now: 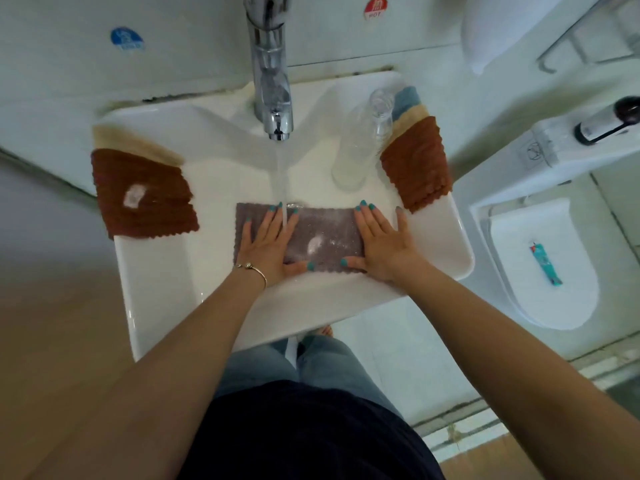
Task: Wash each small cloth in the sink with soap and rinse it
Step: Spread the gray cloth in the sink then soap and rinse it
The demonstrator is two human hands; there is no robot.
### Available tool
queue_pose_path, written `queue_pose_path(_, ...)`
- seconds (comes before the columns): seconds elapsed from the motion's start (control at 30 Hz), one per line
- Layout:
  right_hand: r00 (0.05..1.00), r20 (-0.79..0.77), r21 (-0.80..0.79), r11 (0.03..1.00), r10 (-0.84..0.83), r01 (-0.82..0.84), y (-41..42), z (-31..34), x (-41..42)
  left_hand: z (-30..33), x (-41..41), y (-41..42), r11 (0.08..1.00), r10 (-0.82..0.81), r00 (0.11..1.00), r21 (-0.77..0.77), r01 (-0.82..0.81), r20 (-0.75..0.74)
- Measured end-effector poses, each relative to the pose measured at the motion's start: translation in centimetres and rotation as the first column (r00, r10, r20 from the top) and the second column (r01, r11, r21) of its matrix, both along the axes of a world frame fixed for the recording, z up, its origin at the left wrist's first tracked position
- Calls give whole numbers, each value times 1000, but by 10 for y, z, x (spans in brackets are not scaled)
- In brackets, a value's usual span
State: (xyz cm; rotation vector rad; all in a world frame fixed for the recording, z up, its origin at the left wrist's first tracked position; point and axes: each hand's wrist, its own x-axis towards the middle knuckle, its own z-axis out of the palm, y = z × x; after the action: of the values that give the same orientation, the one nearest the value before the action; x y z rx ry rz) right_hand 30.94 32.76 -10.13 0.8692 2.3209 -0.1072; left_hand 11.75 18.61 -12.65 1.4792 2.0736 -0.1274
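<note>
The sink [460, 237] was glossy white ceramic, smooth and wet. Above its basin the tap [272, 81] was polished chrome metal. In the basin lay a grey cloth [325, 233], nubbly and matt. On the sink's 2 side rims, brown cloths [145, 195] looked ribbed and fleecy. Beside the tap stood a clear plastic bottle [360, 143].

— Inspector: position of the hands relative to the grey cloth [325, 237]?
— Observer: left hand [268, 247] lies flat on its left end, fingers straight and spread. Right hand [382, 245] lies flat on its right end, likewise. Both forearms extended, thumbs pointing inward toward each other.
</note>
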Motion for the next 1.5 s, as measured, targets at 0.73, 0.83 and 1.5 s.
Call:
queue_pose_path(0.73,994,-57,-83,993,-88,84,-23,2,-25,-7,-11,-12,998,39,993,62,-32,-113)
queue_pose_path(0.83,992,-5,-59,990,-130,129,-9,6,0,-6,7,10,1000,-4,1000,27,5,-23)
queue_pose_path(1.5,986,-130,-154,985,-101,80,-47,-1,-51,0,-19,-44,982,188,977,10,-188,-99)
